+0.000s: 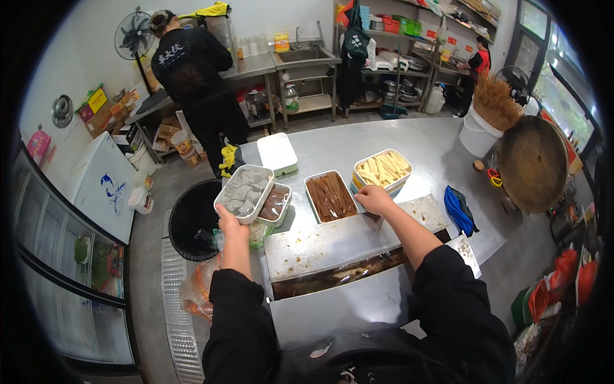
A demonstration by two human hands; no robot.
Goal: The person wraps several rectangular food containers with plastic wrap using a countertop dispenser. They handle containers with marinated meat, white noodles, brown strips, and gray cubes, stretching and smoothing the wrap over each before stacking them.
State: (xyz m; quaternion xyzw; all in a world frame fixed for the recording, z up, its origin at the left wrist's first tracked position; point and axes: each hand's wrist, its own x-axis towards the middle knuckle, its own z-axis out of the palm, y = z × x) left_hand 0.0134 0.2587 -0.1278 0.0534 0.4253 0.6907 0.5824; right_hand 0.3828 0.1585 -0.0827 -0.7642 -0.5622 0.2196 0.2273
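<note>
My left hand (234, 230) grips the near end of a white rectangular tray (249, 217) of grey, lumpy food pieces. That tray overlaps a second tray of brown food (275, 204) covered in clear film. My right hand (376, 199) has its fingers curled between two trays; whether it grips a rim is hard to tell. Left of it lies a white tray of dark brown strips (332, 196), its film glossy. Just beyond it, a tray of pale yellow strips (383, 169) tops a stack.
A lidded white container (277, 152) stands at the back of the steel table (326, 141). Nearest me is a stained metal box (336, 245) with a dark opening. A lined black bin (192, 216) is at left; skewers (496, 103) fill a bucket at right. Two people work beyond.
</note>
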